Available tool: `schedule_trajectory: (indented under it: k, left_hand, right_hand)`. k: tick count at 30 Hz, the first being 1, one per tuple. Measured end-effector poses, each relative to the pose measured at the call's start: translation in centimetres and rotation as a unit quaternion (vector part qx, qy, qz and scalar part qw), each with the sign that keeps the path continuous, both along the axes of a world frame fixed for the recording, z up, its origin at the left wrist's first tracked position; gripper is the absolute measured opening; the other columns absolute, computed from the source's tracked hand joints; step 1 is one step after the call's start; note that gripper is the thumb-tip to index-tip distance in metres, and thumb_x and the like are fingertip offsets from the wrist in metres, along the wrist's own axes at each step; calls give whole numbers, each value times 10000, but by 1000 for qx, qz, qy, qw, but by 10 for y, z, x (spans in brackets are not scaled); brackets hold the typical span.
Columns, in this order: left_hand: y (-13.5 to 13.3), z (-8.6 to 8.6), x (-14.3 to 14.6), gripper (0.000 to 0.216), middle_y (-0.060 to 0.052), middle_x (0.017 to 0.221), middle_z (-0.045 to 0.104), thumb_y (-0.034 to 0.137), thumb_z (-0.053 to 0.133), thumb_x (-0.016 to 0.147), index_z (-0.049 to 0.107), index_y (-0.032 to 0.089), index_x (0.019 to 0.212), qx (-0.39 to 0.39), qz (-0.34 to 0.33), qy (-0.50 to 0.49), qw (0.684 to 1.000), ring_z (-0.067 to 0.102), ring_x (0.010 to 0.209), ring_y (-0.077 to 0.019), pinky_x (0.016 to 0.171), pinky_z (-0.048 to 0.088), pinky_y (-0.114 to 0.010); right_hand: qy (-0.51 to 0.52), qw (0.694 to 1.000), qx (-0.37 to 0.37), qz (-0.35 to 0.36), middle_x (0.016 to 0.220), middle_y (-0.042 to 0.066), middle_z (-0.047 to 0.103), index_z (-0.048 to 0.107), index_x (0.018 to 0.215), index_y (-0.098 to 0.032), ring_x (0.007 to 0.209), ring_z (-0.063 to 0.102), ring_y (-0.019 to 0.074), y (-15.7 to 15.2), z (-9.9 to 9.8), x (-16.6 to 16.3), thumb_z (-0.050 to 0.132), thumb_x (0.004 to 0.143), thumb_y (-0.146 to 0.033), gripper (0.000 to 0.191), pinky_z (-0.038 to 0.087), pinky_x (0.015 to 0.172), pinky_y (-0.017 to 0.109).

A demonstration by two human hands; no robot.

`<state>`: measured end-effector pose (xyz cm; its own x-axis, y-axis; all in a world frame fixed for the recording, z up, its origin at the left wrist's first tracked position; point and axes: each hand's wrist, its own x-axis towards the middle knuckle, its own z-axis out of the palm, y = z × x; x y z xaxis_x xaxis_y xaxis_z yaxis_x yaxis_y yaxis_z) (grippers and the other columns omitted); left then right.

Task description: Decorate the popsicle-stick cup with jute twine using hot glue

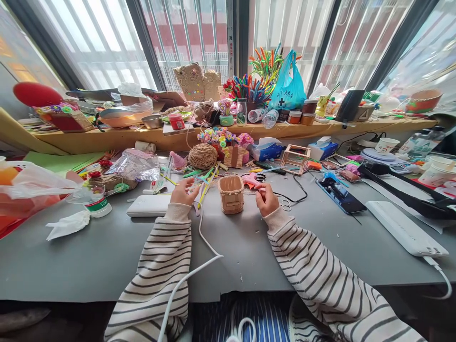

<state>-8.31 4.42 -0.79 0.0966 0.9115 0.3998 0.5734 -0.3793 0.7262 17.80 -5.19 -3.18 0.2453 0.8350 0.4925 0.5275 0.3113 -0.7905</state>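
A small woven-looking basket [231, 195], made of light brown wooden strips, stands upright on the grey table between my hands. My left hand [182, 192] is to its left, fingers apart, beside yellow and light blue thin strips [204, 186]; whether a fingertip touches them cannot be told. To the right of the basket, my right hand [267, 201] has its fingers curled on the rear end of a pink glue gun [251, 179]. Small scissors [285, 205] lie just right of that hand. Behind the basket sits a ball of brown twine [202, 156].
A white power bank [147, 206] lies left of my left hand, and a white cable [202, 266] crosses my left sleeve. A phone [340, 194] and another white power bank [406, 228] lie right. A small wooden frame [296, 156] and a cluttered shelf [142, 138] stand behind.
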Motion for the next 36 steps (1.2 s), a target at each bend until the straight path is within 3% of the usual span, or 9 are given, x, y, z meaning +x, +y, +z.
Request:
schedule_trajectory:
  k: [3,6,12,28,36]
  left_hand:
    - [10,2,8,327,-98,1057,591,255,639,698,568,159,1003,-18,-2,131,991,567,978,-238,891,434,-444]
    - [17,6,19,283,-85,1121,553,285,529,818,537,162,1073,-27,-10,235,972,549,989,-202,850,456,-425]
    - [18,15,30,285,-84,1152,532,303,488,843,524,177,1096,-41,6,360,932,546,982,-192,825,470,-404]
    - [20,32,-2,278,-78,1131,543,307,485,845,526,184,1091,-78,94,409,905,556,958,-184,803,481,-383]
    - [16,32,-3,286,-79,1121,547,307,491,842,523,173,1092,-101,118,415,896,558,956,-186,802,480,-389]
  right_hand:
    - [1,1000,-2,-4,456,-89,395,430,901,-196,383,379,92,-1,0,-2,374,769,-280,166,328,452,219]
    - [1,1000,-3,-5,457,-87,396,431,898,-197,386,387,94,-2,0,-4,364,772,-280,165,335,457,221]
    - [-1,1000,-4,-5,452,-87,401,444,901,-197,389,404,100,-2,0,-5,376,768,-281,171,348,470,228]
    - [-6,1000,-9,1,466,-84,403,443,906,-193,393,403,98,-2,-1,-4,379,761,-279,180,335,463,226]
    - [-4,1000,-13,2,470,-82,402,448,910,-193,396,406,97,-2,-1,-4,376,763,-275,183,336,463,226]
